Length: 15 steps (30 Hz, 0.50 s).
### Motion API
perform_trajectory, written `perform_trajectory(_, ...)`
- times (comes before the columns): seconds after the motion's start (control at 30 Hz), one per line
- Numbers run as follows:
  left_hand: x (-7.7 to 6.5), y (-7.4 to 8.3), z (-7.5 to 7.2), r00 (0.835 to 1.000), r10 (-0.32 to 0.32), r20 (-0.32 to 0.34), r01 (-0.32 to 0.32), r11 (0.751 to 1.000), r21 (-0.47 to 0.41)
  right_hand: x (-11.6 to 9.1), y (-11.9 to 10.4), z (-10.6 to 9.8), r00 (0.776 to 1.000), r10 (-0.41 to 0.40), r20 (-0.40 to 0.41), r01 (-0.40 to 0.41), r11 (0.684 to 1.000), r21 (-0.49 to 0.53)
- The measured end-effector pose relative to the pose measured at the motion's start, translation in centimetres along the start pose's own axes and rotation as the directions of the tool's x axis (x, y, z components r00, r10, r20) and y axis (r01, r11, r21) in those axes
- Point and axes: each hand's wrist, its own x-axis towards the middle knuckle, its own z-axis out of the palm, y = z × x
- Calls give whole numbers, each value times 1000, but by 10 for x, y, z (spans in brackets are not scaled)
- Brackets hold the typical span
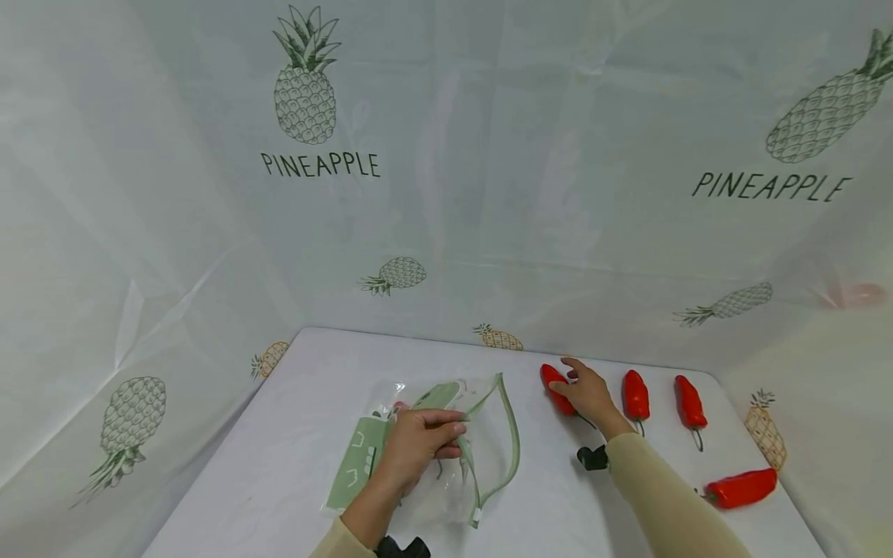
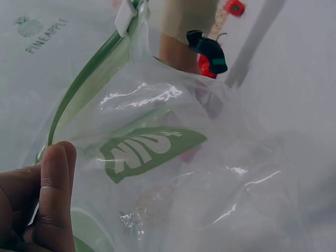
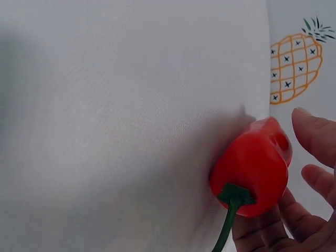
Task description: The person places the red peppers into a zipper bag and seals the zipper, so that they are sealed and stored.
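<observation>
My left hand (image 1: 413, 446) pinches the rim of a clear plastic zip bag (image 1: 352, 469) between thumb and fingers. The bag has green printed patches, and its green zip edge (image 1: 515, 434) stands apart in a loop, with a white slider (image 2: 125, 18) at one end. My right hand (image 1: 591, 397) is at a red pepper (image 1: 551, 377) lying near the table's back edge. In the right wrist view, its fingers are spread around the red pepper's side, not closed on it; the green stem (image 3: 231, 218) points down.
Two more red peppers (image 1: 636, 395) (image 1: 690, 401) lie to the right of my right hand. Another red pepper (image 1: 743, 488) lies by the right edge of the white table (image 1: 279, 457). A sheet (image 1: 481, 194) printed with pineapples hangs behind the table.
</observation>
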Motion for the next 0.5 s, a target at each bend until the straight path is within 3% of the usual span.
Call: perform_trajectory(0.5,0,-3,-1,1000,-5,-11,5,1000,-14,0,1,6,997,47,59,-47,999,-13)
